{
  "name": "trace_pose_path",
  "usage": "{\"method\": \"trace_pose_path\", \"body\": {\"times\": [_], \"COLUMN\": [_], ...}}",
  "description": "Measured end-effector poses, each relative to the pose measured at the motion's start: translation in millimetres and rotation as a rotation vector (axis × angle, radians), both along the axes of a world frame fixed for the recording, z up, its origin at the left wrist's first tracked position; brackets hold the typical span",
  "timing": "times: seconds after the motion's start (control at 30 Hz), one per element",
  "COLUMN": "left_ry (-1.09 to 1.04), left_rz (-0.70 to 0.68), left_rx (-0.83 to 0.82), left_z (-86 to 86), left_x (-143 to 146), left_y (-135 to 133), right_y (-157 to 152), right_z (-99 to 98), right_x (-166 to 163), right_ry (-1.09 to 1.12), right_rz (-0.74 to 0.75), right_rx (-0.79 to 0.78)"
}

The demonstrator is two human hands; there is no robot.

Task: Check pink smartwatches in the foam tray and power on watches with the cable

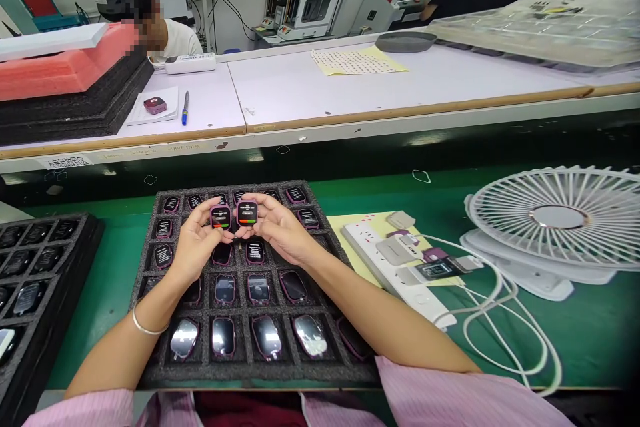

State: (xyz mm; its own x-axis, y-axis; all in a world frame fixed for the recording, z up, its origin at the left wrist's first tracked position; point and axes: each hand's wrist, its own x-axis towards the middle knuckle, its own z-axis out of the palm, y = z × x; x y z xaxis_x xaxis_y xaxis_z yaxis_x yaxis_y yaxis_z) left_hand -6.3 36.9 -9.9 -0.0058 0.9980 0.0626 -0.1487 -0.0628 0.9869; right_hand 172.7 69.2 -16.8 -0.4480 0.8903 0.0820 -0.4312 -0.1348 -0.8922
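Observation:
My left hand (196, 240) is closed around one smartwatch body (221, 216), its lit screen showing a red and green bar. Close beside it, my right hand (280, 227) grips a second smartwatch body (247, 212) with a similar lit screen. Both are held above a dark foam tray (150, 260) on the green bench. Purple-edged watch bodies fill many of the tray's cells; the upper ones show white text, while the lower ones (223, 335) have dark or reflecting screens. My hands hide some of the cells.
Left stands another foam tray (83, 267) of watches. To the right are a white power strip (375, 260), looped cables (500, 320) and a white fan (560, 217). A raised shelf (280, 100) crosses behind, bearing stacked foam (65, 73) and a pen (185, 109). A person (175, 40) sits beyond.

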Motion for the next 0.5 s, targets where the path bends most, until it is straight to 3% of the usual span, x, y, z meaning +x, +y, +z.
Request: {"method": "trace_pose_path", "body": {"times": [0.5], "left_ry": [0.046], "left_rz": [0.020], "left_rx": [-0.011], "left_z": [1.2], "left_x": [1.2], "left_y": [-0.9], "right_y": [0.2], "right_z": [-2.2], "right_x": [1.2], "right_ry": [-0.010], "right_rz": [0.012], "right_rx": [0.016]}}
